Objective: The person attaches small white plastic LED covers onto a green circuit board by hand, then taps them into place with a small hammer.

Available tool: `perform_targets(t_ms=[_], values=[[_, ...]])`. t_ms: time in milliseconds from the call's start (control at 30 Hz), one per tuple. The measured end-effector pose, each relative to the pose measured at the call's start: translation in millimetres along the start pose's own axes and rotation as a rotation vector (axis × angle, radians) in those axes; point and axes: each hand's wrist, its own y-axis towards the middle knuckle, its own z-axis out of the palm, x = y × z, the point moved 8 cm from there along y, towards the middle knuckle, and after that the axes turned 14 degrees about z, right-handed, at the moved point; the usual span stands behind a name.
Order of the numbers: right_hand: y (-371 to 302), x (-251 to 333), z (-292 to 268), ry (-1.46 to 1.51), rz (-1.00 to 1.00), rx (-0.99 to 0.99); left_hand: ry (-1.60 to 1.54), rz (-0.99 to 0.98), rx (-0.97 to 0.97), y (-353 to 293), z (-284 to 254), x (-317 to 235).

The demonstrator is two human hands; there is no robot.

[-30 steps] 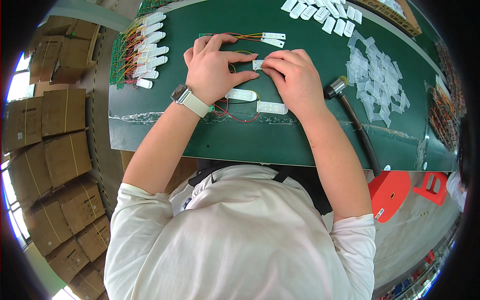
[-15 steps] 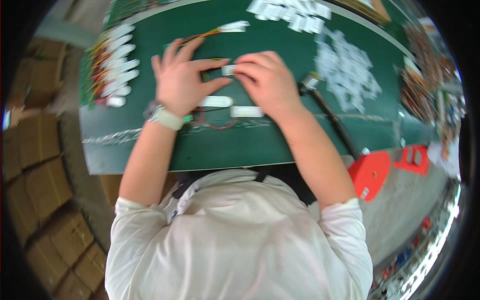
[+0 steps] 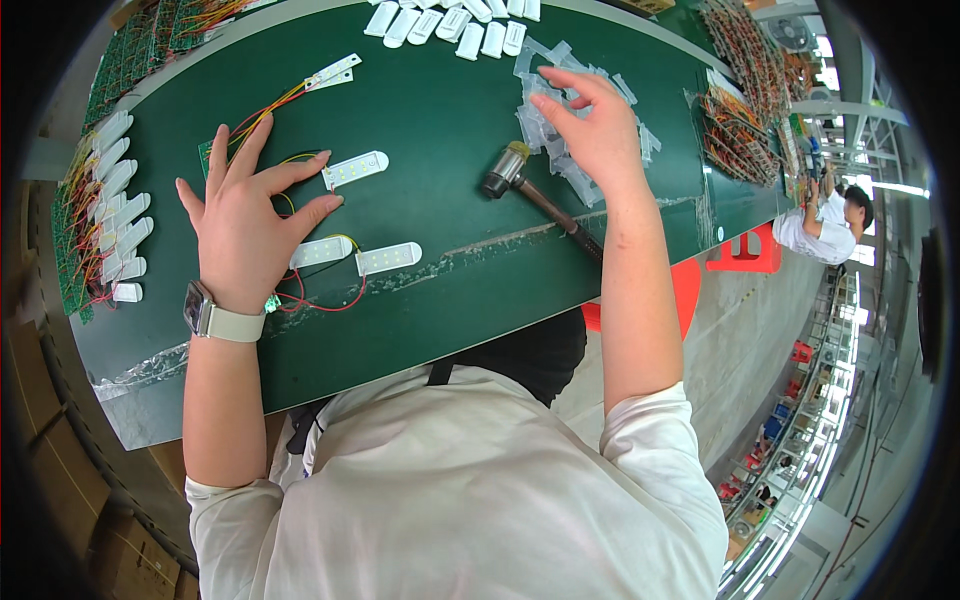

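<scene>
My left hand (image 3: 250, 215) has its fingers spread, with index fingertip and thumb apart at the wired end of a white LED module (image 3: 357, 170). Just below lie two more white LED modules, one near my thumb (image 3: 322, 252) and another to its right (image 3: 388, 259), joined to red and yellow wires. Over a pile of clear plastic pieces (image 3: 537, 125), my right hand (image 3: 598, 130) reaches with thumb and fingers apart; I see nothing held in it. Between the hands lies a hammer (image 3: 545, 205) with a dark handle.
Wired white modules (image 3: 125, 210) line the green table's (image 3: 430, 310) left side. White housings (image 3: 450, 22) are scattered at the far edge, near white strips with wires (image 3: 335, 72). Bundled wires (image 3: 735, 135) sit far right. A red stool (image 3: 745, 250) and another person (image 3: 825, 225) are beyond.
My right hand has left the small white module near my left fingers and moved right to the clear plastic pieces. The whole view has turned, so the table appears tilted.
</scene>
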Motion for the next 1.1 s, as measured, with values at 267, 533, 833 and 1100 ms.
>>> perform_targets(t_ms=[267,533,833,1100], values=[[9.6,5.9,2.0,-0.183,-0.096,0.153,-0.027,0.017,-0.025,-0.5,-2.9,-0.2],[-11.2,36.4,-11.9,0.316,-0.044,-0.008,-0.031,0.015,-0.003,-2.7,-5.1,0.7],[-60.7,112.9,41.8,0.289,-0.238,0.251,-0.025,0.078,-0.11,-6.1,-2.5,-0.5],[-63.0,100.6,53.5,0.053,-0.247,0.218,-0.024,0.09,-0.129,-9.4,-3.1,-2.6]])
